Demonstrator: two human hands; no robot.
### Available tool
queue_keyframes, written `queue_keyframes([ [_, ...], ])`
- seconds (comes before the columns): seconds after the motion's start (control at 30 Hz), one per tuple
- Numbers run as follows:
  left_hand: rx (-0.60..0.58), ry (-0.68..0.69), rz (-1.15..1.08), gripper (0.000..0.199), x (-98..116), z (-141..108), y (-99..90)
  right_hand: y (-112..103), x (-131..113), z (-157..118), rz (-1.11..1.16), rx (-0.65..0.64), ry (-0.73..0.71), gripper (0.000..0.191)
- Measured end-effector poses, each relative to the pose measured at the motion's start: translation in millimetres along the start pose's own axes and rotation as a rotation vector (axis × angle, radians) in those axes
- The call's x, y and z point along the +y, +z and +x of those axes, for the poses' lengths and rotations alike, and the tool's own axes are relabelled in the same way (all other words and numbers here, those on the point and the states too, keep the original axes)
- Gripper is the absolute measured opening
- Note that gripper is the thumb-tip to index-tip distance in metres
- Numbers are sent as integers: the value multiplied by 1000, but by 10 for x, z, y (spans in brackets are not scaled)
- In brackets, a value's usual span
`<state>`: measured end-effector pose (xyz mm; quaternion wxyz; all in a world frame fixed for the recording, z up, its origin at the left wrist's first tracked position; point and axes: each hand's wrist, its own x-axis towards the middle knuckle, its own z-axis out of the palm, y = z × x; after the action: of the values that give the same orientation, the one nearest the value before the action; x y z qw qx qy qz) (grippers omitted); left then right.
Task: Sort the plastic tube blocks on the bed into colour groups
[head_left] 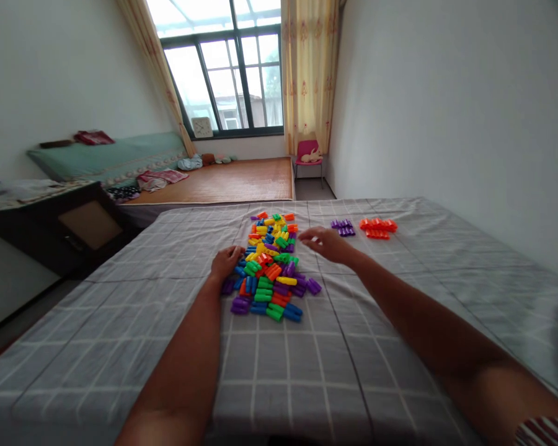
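A long heap of plastic toy building pieces [266,282] in purple, blue, green, yellow, orange and red lies on the grey checked cloth [279,371]. My left hand [227,261] rests at the heap's left side, its fingers loosely bent beside some blue pieces; nothing shows in its grasp. On the other side, my right hand [326,243] is held just right of the heap. Its fingers reach toward the pieces, slightly apart, with nothing visible between them. Beyond it sit a group of purple pieces [343,228] and a group of orange-red pieces [378,228], each in rows.
The cloth covers a wide flat surface, with a white wall [446,105] along its right. Behind it are a bed with a brown mat [242,176], a pink chair [308,148] holding a soft toy, and a window. A dark cabinet [69,232] stands at left.
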<state>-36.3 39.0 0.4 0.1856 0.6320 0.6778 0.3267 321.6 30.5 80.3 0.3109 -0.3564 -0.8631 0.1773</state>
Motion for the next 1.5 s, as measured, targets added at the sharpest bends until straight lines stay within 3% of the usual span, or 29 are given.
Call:
queue_keyframes([
  [0.1, 6, 17, -12, 48, -7, 2, 15, 488, -477, 46, -150, -163, -132, 32],
  [0.2, 6, 29, -20, 48, -4, -2, 21, 775, -688, 36, -412, -196, -116, 47],
  [0.3, 1, 25, -18, 47, 19, -11, 13, 853, -741, 22, -531, -216, -70, 46],
  [0.4, -4, 19, 2, 46, 45, -17, -4, 750, -675, 24, -473, -236, -79, 36],
  [0.5, -2, 6, 17, 46, 52, -13, -17, 446, -402, 27, -313, -150, -52, 34],
  [0.6, 3, 19, 18, 47, 50, -9, -22, -37, 123, -81, -215, 46, 128, 26],
  [0.73, 2, 8, 21, 48, 50, -9, -29, -673, 920, -532, -281, 319, 458, 27],
  [0.83, -3, 2, 3, 48, 36, 4, -30, -936, 1291, -918, -311, 406, 568, 27],
  [0.93, -14, -5, -30, 49, 0, 31, -19, -985, 1474, -1102, -322, 417, 597, 28],
  [1.1, -14, -12, -46, 50, -48, 61, -4, -848, 1762, -1022, -418, 308, 495, 21],
  [1.23, -14, -12, -53, 49, -27, 48, -10, -810, 1948, -1030, -510, 361, 413, 25],
  [1.37, -17, -19, -22, 49, 0, 40, -14, -852, 1969, -1143, -579, 476, 642, 26],
  [1.5, -19, -9, 5, 49, -16, 44, -17, -828, 1930, -1187, -589, 443, 848, 28],
])
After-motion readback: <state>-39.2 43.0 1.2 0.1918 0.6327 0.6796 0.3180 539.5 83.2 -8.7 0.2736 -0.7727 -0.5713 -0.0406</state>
